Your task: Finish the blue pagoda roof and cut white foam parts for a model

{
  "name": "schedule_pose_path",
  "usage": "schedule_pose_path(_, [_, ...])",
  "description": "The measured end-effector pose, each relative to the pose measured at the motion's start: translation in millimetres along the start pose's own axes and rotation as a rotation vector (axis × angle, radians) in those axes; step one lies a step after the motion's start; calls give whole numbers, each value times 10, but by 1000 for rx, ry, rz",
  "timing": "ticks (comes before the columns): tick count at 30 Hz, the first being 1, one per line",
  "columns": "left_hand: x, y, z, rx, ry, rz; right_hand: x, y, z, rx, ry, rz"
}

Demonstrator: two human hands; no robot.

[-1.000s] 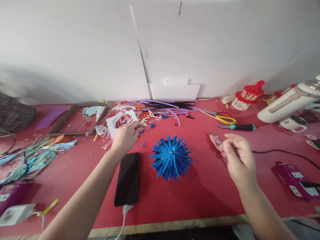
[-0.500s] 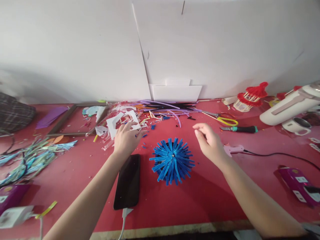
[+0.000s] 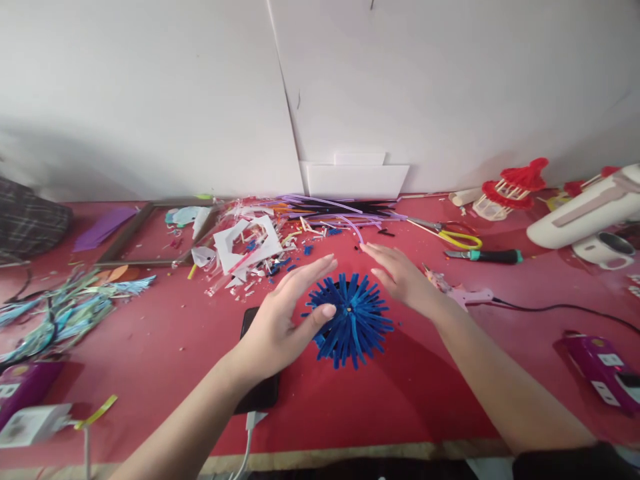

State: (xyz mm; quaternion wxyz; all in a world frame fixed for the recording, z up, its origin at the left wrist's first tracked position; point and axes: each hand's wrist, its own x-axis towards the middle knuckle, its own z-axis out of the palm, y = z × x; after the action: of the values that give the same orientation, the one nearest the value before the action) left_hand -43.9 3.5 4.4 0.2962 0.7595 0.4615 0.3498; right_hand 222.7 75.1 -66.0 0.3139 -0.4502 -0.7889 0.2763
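A round blue piece made of fuzzy pipe-cleaner strips [image 3: 357,327] fans out from a small pale centre on the red table. My left hand [image 3: 287,320] is over its left edge, fingers stretched out and thumb apart, with nothing held. Whether the thumb touches the strips I cannot tell. On the far right side of the piece, my right hand [image 3: 403,277] reaches in with fingers extended and holds nothing. Beneath my left hand and wrist lies a black phone [image 3: 257,398], partly covered, with a white cable plugged in.
Behind lie a cut white paper frame [image 3: 227,250], scraps and purple and black pipe cleaners [image 3: 345,210]. To the right are yellow-handled scissors [image 3: 460,240], a utility knife [image 3: 493,256], a pink glue gun [image 3: 470,297] with its cord, a red-roofed stick model [image 3: 510,190] and a mug [image 3: 603,250].
My left hand has moved right from the paper scraps to the blue piece, its fingers straightening. My right hand has shifted slightly left, closer to the piece, and its fingers have opened out.
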Motion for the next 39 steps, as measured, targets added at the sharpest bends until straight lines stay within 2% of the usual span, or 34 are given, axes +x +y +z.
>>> schedule_pose_path(2, [-59, -75, 0, -88, -40, -38, -206, 7, -14, 33, -58, -9])
schedule_pose_path(5, [-141, -365, -52, -229, -105, -88, -522, 0, 51, 111, -123, -24])
schedule_pose_path(9, [-272, -677, -122, -303, -271, -132, -763, -34, 243, 217, -81, -12])
schedule_pose_path(12, [-337, -678, -117, -273, -369, -139, -771, -85, 320, 285, -65, 16])
schedule_pose_path(14, [-340, -622, -82, -240, -387, -125, -729, -133, 326, 333, -103, 24])
schedule_pose_path(18, [-301, -557, 47, -200, -348, -101, -640, -216, 332, 425, -160, 46])
schedule_pose_path(22, [-310, -565, 166, -278, -310, -97, -594, -225, 370, 513, -119, 110])
schedule_pose_path(25, [-339, -545, 195, -396, -237, -139, -554, -209, 377, 593, -88, 149])
schedule_pose_path(32, [-283, -381, 341, -685, -57, -259, -376, -307, 307, 767, 92, 303])
schedule_pose_path(35, [-231, -293, 417, -762, 8, -318, -306, -399, 269, 806, 153, 378])
schedule_pose_path(39, [-171, -181, 414, -811, 58, -408, -230, -504, 215, 829, 217, 403])
